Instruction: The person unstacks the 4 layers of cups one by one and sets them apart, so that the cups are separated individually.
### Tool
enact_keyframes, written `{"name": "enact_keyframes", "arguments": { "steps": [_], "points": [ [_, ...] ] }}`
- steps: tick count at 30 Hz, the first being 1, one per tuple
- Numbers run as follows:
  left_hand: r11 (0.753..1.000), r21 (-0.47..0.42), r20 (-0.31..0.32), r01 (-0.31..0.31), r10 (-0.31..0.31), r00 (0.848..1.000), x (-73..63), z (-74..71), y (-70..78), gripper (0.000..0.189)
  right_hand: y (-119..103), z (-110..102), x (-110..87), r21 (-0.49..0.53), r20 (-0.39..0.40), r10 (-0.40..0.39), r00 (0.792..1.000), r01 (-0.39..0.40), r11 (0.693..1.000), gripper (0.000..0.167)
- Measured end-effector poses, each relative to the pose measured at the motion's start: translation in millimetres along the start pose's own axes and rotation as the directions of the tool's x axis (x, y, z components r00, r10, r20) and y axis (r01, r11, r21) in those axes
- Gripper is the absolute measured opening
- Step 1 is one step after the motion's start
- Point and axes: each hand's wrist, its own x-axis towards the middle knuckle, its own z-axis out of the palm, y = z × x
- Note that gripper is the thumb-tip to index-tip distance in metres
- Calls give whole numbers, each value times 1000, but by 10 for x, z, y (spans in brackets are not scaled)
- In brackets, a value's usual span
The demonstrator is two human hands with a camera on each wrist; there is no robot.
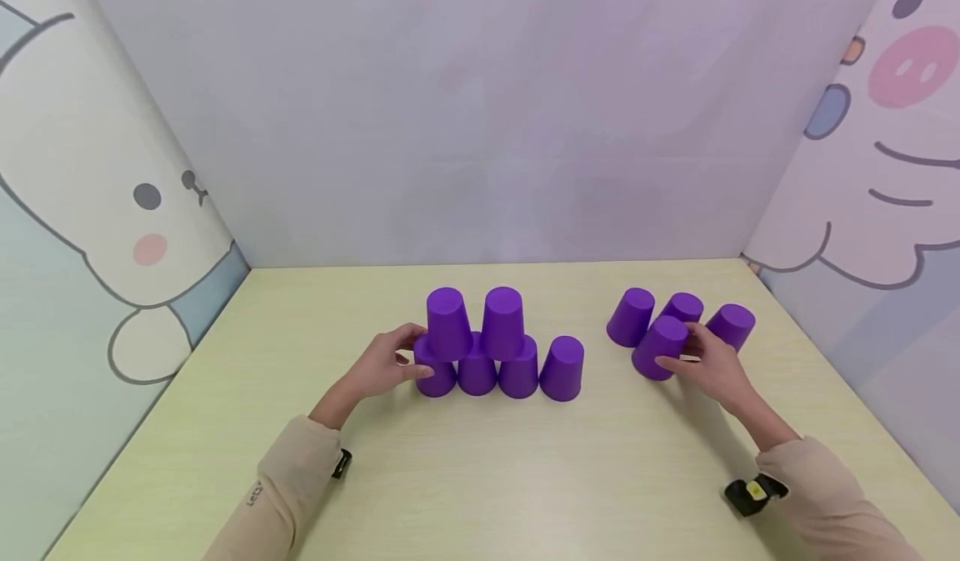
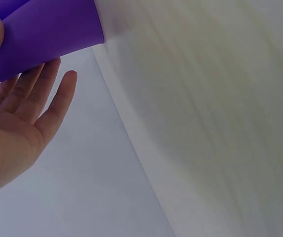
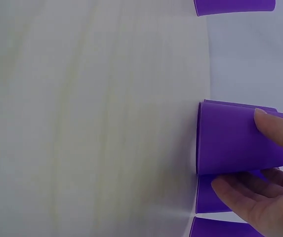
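Several purple cups stand upside down in a row mid-table, two more on top: an upper left cup and an upper right cup. My left hand holds the row's leftmost cup, thumb in front and fingers behind; in the left wrist view the fingers touch that cup lightly. To the right, my right hand grips an upside-down purple cup between thumb and fingers. The right wrist view shows this cup close to the table, its rim facing down.
Around the right hand stand a purple cup on the left, one behind and another at the right. The row's right-end cup carries nothing. A pale wall rises behind the wooden table.
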Motion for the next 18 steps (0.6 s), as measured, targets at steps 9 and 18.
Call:
{"name": "enact_keyframes", "arguments": {
  "steps": [9,18],
  "points": [
    [1000,3,-3,-9,9,1000,0,3,-8,47,-156,-74,-82,-46,-108,-64,992,59,997,62],
    [1000,0,-3,-22,22,1000,-8,9,-7,47,-479,-210,-152,-14,-182,-65,981,63,998,62]
  ]
}}
